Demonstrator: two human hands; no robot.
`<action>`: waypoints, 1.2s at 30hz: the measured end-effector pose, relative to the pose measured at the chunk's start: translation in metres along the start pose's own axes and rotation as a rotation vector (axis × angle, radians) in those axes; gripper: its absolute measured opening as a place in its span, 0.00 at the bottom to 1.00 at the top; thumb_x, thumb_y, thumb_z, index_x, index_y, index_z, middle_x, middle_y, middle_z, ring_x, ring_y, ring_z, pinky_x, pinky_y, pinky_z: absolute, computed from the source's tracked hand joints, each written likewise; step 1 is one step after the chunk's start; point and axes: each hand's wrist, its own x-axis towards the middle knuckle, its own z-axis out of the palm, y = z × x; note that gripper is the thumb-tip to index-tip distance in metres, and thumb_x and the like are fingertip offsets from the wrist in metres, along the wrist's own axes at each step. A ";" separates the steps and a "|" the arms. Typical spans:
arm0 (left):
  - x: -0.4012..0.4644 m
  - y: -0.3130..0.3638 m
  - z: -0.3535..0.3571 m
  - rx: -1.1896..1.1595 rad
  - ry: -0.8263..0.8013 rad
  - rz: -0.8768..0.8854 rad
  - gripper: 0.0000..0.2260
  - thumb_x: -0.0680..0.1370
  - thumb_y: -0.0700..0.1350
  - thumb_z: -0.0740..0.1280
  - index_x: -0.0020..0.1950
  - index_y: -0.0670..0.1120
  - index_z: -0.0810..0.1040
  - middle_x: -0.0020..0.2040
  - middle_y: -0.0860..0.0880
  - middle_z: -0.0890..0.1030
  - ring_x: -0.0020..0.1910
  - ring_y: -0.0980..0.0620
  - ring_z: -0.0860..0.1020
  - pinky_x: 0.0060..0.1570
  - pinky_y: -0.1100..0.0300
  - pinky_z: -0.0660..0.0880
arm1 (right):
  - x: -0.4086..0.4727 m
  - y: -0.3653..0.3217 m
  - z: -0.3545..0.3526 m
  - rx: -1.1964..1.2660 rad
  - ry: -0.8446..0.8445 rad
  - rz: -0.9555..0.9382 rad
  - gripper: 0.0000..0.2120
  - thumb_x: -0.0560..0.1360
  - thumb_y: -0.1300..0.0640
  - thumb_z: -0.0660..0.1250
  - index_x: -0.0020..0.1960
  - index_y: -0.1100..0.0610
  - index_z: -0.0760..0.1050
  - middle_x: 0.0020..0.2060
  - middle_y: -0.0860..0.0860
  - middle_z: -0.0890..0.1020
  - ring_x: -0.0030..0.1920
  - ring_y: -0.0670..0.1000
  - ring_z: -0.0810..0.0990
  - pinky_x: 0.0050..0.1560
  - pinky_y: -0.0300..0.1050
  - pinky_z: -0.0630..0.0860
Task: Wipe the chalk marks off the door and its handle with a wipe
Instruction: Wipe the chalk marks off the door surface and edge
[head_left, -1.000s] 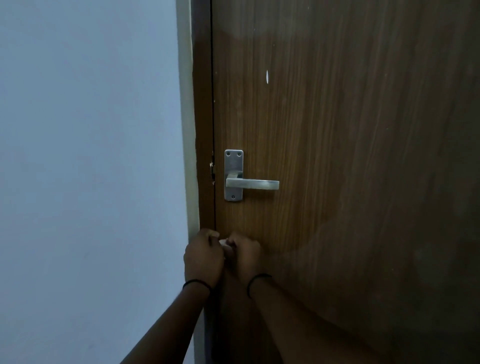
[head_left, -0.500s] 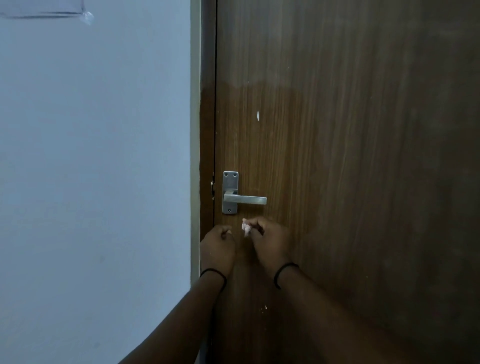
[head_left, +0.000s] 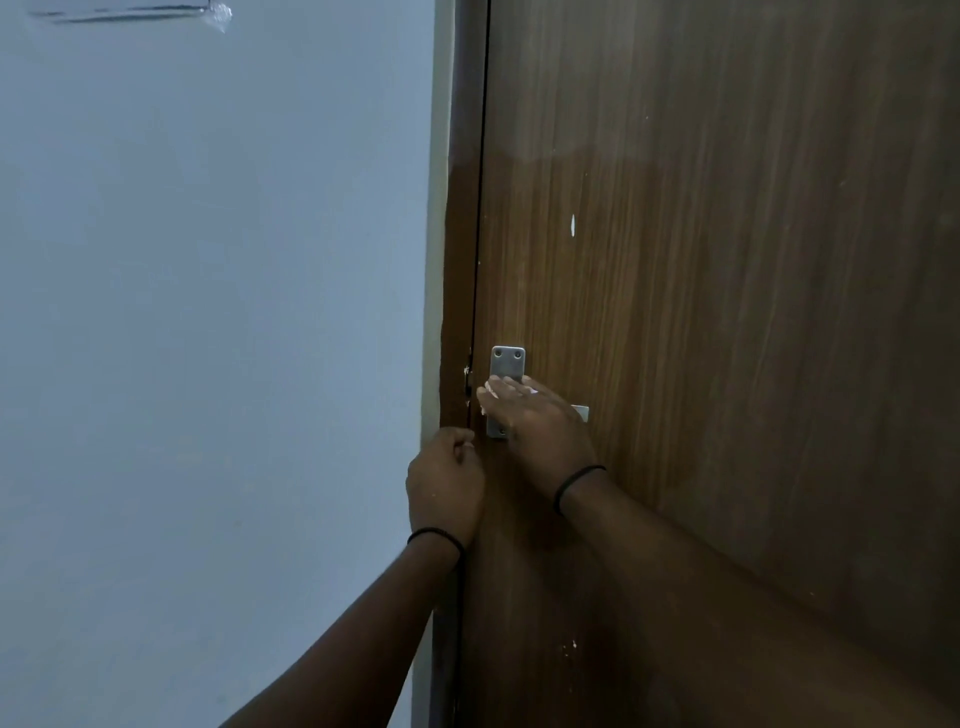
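A brown wooden door (head_left: 727, 312) fills the right half of the view. Its metal handle plate (head_left: 508, 361) sits near the left edge, and only the lever's tip (head_left: 583, 413) shows. My right hand (head_left: 540, 426) lies over the lever, pressing a small white wipe (head_left: 487, 399) that peeks out at my fingertips. My left hand (head_left: 445, 483) is a closed fist against the door's edge, just below and left of the handle. A white chalk mark (head_left: 572, 226) stands higher on the door. Small white specks (head_left: 571, 646) lie lower down.
A pale blue wall (head_left: 208, 364) takes the left half. The dark door frame (head_left: 460, 260) runs between wall and door, with white flecks (head_left: 466, 370) by the latch. A strip of tape (head_left: 130, 11) is stuck on the wall at the top left.
My right hand has gone up from below the handle onto the lever, taking the wipe with it. The left fist stays by the door's edge. The view has come closer.
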 end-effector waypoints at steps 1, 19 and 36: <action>0.002 0.001 0.005 -0.002 -0.006 0.002 0.10 0.81 0.42 0.61 0.57 0.45 0.81 0.49 0.47 0.84 0.48 0.48 0.81 0.52 0.52 0.80 | -0.002 0.004 0.000 0.019 0.010 -0.019 0.22 0.80 0.64 0.60 0.74 0.56 0.69 0.73 0.55 0.71 0.75 0.54 0.68 0.76 0.49 0.57; -0.005 0.014 -0.002 -0.045 -0.021 -0.036 0.07 0.81 0.43 0.62 0.51 0.49 0.79 0.45 0.48 0.83 0.45 0.49 0.81 0.48 0.52 0.81 | -0.084 0.085 -0.065 0.215 0.204 0.283 0.07 0.79 0.64 0.66 0.49 0.60 0.83 0.49 0.55 0.85 0.53 0.54 0.84 0.62 0.47 0.76; 0.020 0.011 0.015 -0.028 0.062 0.016 0.13 0.82 0.40 0.60 0.64 0.45 0.77 0.61 0.47 0.81 0.60 0.49 0.78 0.55 0.64 0.72 | 0.064 0.000 -0.022 0.133 -0.247 0.423 0.11 0.79 0.63 0.65 0.61 0.60 0.80 0.61 0.56 0.80 0.62 0.54 0.78 0.63 0.48 0.76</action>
